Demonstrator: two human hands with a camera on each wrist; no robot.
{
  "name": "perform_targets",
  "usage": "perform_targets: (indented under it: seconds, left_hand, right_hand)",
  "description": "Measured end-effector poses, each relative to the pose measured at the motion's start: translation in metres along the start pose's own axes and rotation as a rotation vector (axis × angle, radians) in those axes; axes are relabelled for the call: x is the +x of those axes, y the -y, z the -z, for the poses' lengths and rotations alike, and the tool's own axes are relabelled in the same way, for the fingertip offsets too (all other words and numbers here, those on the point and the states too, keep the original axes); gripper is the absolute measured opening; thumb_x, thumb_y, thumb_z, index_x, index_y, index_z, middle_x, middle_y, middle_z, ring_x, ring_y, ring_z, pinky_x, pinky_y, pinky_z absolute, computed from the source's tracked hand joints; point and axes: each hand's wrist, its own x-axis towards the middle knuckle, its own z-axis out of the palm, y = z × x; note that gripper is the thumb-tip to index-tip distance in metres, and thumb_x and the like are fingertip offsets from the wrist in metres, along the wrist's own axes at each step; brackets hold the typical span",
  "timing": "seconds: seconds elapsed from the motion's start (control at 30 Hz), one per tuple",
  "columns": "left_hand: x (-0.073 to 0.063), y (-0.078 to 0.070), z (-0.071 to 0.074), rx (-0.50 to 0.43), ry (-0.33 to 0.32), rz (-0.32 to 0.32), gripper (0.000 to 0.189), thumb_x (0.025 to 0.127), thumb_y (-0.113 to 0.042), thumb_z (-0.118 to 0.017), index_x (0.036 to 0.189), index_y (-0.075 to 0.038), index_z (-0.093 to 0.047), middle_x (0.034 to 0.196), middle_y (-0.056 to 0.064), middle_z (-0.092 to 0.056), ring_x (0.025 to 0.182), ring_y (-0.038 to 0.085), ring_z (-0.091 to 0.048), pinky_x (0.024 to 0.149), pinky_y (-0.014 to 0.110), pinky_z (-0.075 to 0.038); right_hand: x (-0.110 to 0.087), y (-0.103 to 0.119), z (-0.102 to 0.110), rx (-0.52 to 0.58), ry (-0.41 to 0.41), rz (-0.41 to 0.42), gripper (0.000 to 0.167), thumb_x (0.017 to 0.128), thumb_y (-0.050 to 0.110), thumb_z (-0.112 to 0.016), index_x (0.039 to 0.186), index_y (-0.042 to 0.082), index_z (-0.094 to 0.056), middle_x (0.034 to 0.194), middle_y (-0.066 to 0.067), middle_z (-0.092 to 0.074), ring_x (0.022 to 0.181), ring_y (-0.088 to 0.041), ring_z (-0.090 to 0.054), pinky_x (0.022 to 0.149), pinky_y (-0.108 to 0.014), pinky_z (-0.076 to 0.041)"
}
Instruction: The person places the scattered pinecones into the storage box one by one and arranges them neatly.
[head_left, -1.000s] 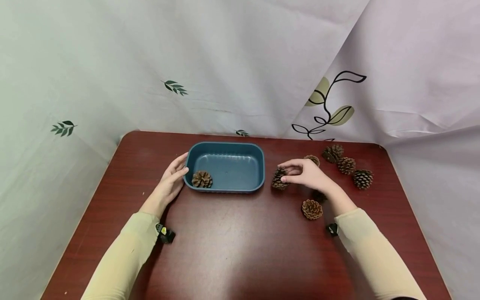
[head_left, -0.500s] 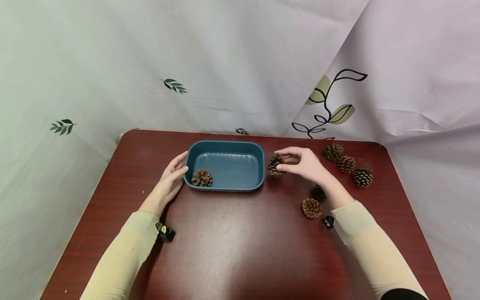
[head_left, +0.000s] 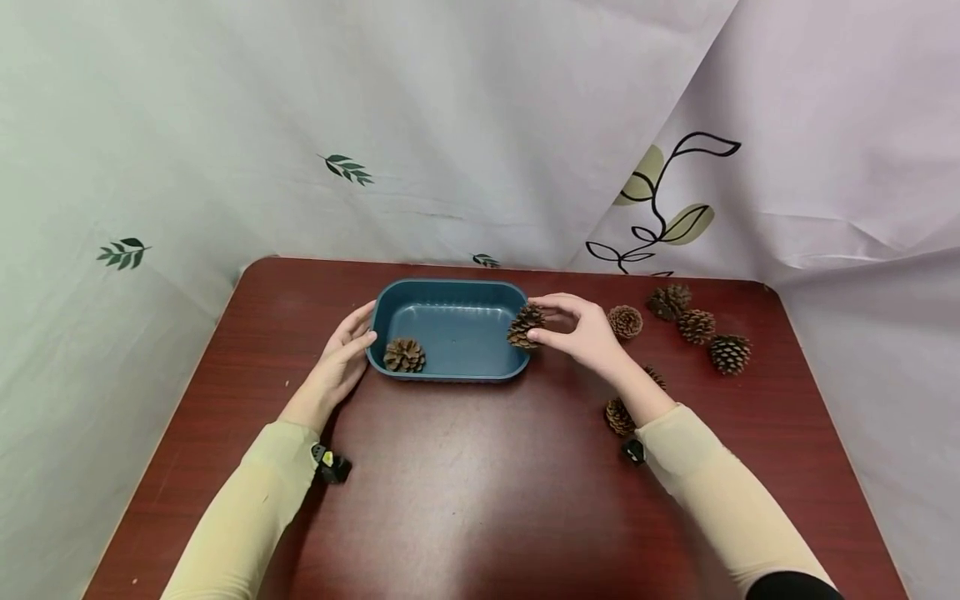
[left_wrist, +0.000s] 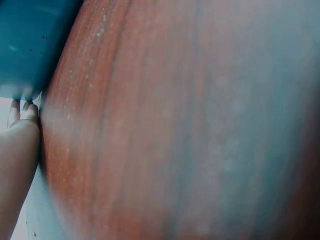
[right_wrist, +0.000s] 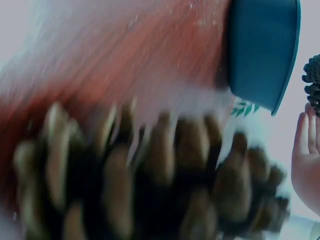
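My left hand rests against the left end of a blue rectangular plastic tub, thumb at the rim. In the left wrist view its fingers look fairly straight on the tub's outer wall. A brown pine cone lies in the tub's near left corner. Between thumb and fingers, my right hand holds another pine cone over the tub's right rim. That held cone shows at the right edge of the right wrist view, raised above the tub's rim.
Several more pine cones lie on the reddish-brown table at the right. Two of them are partly hidden by the right forearm. One cone looms blurred in the right wrist view. A pale curtain hangs behind the table.
My right hand has carried its pine cone leftward and up, from beside the tub to over its right rim. My left hand and the tub have stayed in place.
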Motion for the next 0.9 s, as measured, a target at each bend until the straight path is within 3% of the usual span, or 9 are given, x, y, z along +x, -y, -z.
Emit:
perform_targets:
  seconds: [0.27, 0.4, 0.67, 0.9]
  left_hand:
    - [0.0, -0.002, -0.001, 0.002, -0.002, 0.014, 0.059, 0.112, -0.004, -0.046, 0.168, -0.015, -0.029, 0.16, -0.009, -0.041, 0.139, 0.003, -0.049, 0.11, 0.023, -0.042]
    - [0.001, -0.001, 0.0, 0.0, 0.004, 0.015, 0.059, 0.112, -0.003, -0.045, 0.168, -0.016, -0.029, 0.157, -0.012, -0.043, 0.14, 0.002, -0.047, 0.111, 0.023, -0.041]
    - [0.0, 0.001, 0.001, 0.006, 0.008, 0.007, 0.059, 0.112, -0.004, -0.045, 0.168, -0.015, -0.029, 0.156, -0.011, -0.044, 0.14, 0.005, -0.048, 0.11, 0.024, -0.042]
    - [0.001, 0.001, 0.001, 0.003, 0.002, 0.015, 0.059, 0.112, -0.005, -0.046, 0.168, -0.015, -0.028, 0.165, -0.003, -0.037, 0.141, 0.004, -0.047, 0.11, 0.022, -0.042]
  right_hand:
    - [0.004, 0.005, -0.021, -0.013, 0.012, 0.049, 0.049, 0.085, -0.003, -0.086, 0.133, -0.002, -0.072, 0.133, -0.019, -0.071, 0.119, -0.024, -0.071, 0.105, -0.037, -0.057]
    - [0.005, 0.006, -0.032, 0.002, 0.026, 0.04, 0.05, 0.087, -0.001, -0.086, 0.135, -0.001, -0.071, 0.135, -0.019, -0.07, 0.122, -0.034, -0.069, 0.106, -0.038, -0.057]
    - [0.009, 0.003, -0.052, 0.002, 0.047, 0.011, 0.051, 0.089, 0.005, -0.086, 0.137, 0.001, -0.07, 0.136, -0.017, -0.07, 0.122, -0.035, -0.069, 0.107, -0.043, -0.056]
    - [0.015, 0.006, -0.068, -0.076, 0.078, 0.014, 0.052, 0.09, 0.013, -0.088, 0.138, 0.002, -0.07, 0.135, -0.015, -0.07, 0.121, -0.033, -0.07, 0.107, -0.047, -0.056]
